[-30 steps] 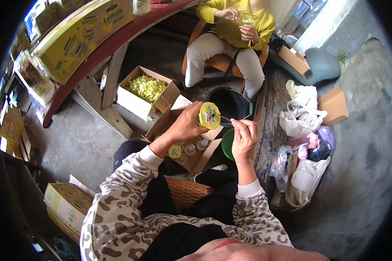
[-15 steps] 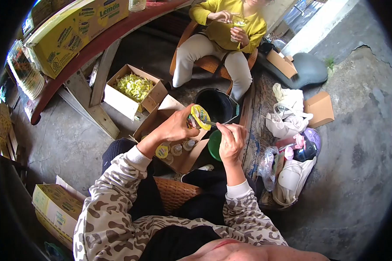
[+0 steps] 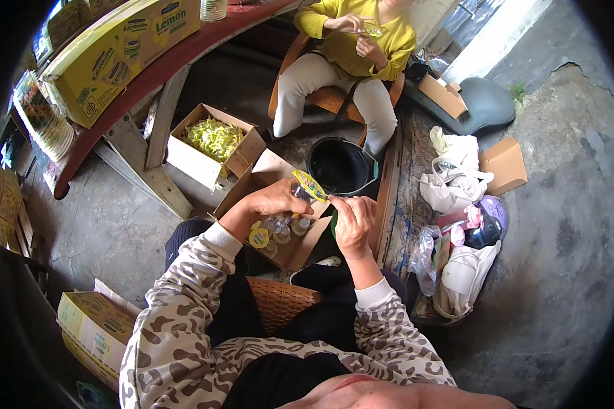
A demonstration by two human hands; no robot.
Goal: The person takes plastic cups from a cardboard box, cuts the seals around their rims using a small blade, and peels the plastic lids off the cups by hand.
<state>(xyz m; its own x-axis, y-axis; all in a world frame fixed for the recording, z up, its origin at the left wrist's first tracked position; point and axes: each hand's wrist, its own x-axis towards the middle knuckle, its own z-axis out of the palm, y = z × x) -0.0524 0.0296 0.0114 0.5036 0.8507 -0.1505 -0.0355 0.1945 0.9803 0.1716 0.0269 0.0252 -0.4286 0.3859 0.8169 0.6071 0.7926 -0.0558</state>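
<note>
My left hand (image 3: pixel 276 200) is closed around a clear plastic cup tilted on its side, its yellow printed lid (image 3: pixel 310 185) turned toward my right hand. In my right hand (image 3: pixel 355 225) is a thin, grey, blade-like tool (image 3: pixel 328 198), its tip at the lid's edge; my fingers hide most of it. Below my hands, an open cardboard box (image 3: pixel 305 251) contains several clear plastic cups (image 3: pixel 279 233) and a yellow-lidded cup (image 3: pixel 258 236). Beyond my hands stands a black bucket (image 3: pixel 338 178).
Yellow strips (image 3: pixel 213 138) fill another cardboard box (image 3: pixel 192 161). Opposite me a seated person (image 3: pixel 351 51) in yellow handles a similar cup. Bags (image 3: pixel 457 273) and a helmet (image 3: pixel 492 219) lie at right. Lemon cartons (image 3: pixel 126 58) line the red-edged table (image 3: pixel 109 126).
The lid in my left hand has tipped to a more edge-on angle. My right hand has moved slightly left, closer to the lid, and less of the tool shows.
</note>
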